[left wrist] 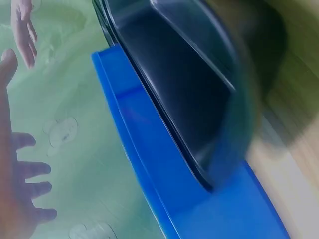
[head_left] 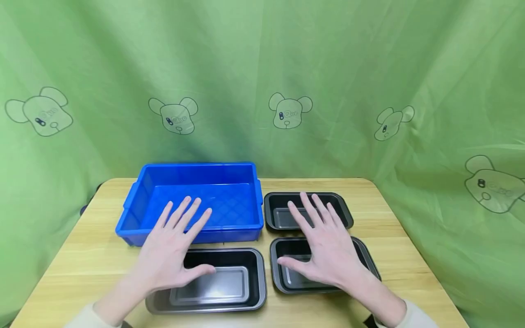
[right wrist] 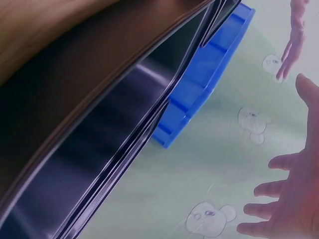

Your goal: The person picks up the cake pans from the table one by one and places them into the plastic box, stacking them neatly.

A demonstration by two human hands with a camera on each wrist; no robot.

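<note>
My left hand (head_left: 170,253), fingers spread and palm down, overlaps the front left loaf pan (head_left: 257,278) and the near rim of a blue plastic bin (head_left: 201,173) in the head view. Nothing is in its grasp. Likewise spread and holding nothing, my right hand (head_left: 330,248) covers part of the front right loaf pan (head_left: 283,273). Its fingertips overlap another dark loaf pan (head_left: 283,218) at the back right. The pans and the bin have no contents showing. In the wrist views, the left hand (left wrist: 15,184) and the right hand (right wrist: 294,194) appear with fingers extended.
A light wooden table (head_left: 402,255) carries the bin and pans, which stand close together. Behind and at both sides hangs a green curtain (head_left: 234,54) printed with bear-like heads. Something dark (head_left: 84,209) shows at the table's left edge.
</note>
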